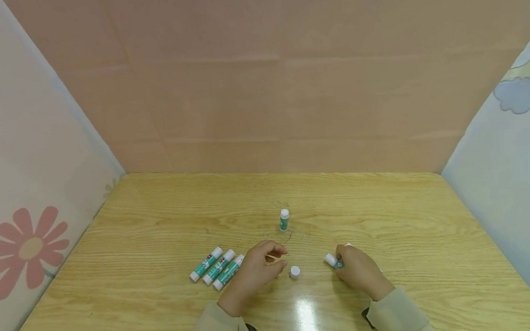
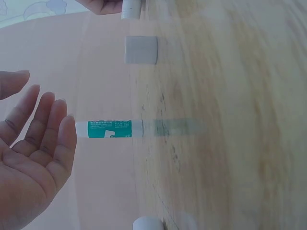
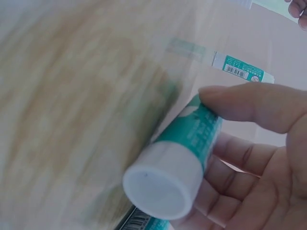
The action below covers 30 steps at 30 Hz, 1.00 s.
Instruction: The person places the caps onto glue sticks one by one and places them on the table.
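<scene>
My right hand [image 1: 359,271] pinches a green-and-white glue stick [image 3: 189,129] between thumb and fingers, low over the table and tilted, its white end facing the right wrist camera. Under that hand lies another glue stick [image 3: 156,223], mostly hidden. My left hand [image 1: 255,267] holds nothing; its fingers are relaxed, with thumb and fingertips apart. Just right of its fingertips a small white cap [image 1: 295,272] stands on the table, between the two hands. Farther back, a glue stick [image 1: 284,220] stands upright.
Three glue sticks [image 1: 219,266] lie side by side on the wooden table [image 1: 155,224], left of my left hand. A plain brownish-pink panel [image 1: 259,107] rises behind the table. Patterned panels flank it on the left [image 1: 53,154] and right [image 1: 509,163].
</scene>
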Motion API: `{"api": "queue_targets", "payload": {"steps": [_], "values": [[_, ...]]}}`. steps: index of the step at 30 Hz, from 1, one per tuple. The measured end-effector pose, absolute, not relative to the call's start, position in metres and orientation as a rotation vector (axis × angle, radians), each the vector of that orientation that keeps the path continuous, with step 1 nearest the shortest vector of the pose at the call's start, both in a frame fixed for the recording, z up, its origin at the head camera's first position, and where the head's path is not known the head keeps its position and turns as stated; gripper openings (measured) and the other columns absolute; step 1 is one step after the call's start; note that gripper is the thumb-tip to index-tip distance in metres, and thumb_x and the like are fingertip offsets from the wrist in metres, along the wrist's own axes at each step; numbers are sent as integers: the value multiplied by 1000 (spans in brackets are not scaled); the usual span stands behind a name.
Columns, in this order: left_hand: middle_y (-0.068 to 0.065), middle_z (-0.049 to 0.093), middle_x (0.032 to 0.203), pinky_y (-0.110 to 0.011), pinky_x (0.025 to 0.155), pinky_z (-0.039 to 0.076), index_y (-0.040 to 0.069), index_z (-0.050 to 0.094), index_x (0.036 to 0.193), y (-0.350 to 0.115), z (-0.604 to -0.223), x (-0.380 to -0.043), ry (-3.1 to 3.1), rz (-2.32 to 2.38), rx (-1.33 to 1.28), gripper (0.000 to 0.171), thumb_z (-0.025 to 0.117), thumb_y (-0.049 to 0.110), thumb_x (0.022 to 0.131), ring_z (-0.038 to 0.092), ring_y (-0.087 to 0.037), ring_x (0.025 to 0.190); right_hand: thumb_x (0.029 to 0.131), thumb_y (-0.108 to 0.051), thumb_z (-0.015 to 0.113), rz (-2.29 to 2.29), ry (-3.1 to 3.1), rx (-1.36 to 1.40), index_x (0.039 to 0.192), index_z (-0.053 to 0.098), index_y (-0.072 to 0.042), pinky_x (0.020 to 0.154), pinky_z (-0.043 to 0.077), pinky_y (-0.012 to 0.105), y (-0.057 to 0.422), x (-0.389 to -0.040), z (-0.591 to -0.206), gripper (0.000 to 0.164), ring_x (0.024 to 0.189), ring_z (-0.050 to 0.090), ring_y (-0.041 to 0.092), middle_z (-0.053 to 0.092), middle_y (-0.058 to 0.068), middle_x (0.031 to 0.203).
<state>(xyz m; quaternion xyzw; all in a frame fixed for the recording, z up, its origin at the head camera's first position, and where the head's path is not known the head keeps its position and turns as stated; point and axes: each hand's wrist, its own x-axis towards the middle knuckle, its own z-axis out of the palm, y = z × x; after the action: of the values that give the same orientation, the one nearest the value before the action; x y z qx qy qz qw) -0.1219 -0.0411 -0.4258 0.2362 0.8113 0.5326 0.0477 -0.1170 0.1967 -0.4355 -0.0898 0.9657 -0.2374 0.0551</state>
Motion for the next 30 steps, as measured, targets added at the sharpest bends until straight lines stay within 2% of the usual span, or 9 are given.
{"api": "queue_targets", "payload": {"steps": [11, 21, 30], "values": [[-5, 56, 96, -31, 76, 44, 1, 57, 96, -42, -429, -122, 2482, 1613, 735, 16, 57, 9, 83, 51, -20, 88, 71, 5, 60, -718, 2904, -253, 81, 54, 1, 52, 43, 27, 196, -115, -434, 12, 56, 46, 14, 56, 6, 71], [-7, 56, 95, -36, 77, 43, 2, 57, 97, -44, -430, -123, 2458, 1627, 679, 16, 58, 9, 82, 52, -24, 89, 73, 2, 61, -691, 2910, -238, 88, 54, 4, 51, 44, 25, 194, -115, -430, 17, 57, 47, 15, 55, 9, 74], [-6, 56, 94, -32, 76, 44, 1, 57, 95, -45, -430, -126, 2482, 1591, 684, 16, 59, 10, 82, 52, -22, 88, 72, 1, 61, -607, 2986, -282, 94, 55, 6, 57, 47, 31, 189, -113, -426, 23, 60, 48, 16, 52, 9, 77]]}}
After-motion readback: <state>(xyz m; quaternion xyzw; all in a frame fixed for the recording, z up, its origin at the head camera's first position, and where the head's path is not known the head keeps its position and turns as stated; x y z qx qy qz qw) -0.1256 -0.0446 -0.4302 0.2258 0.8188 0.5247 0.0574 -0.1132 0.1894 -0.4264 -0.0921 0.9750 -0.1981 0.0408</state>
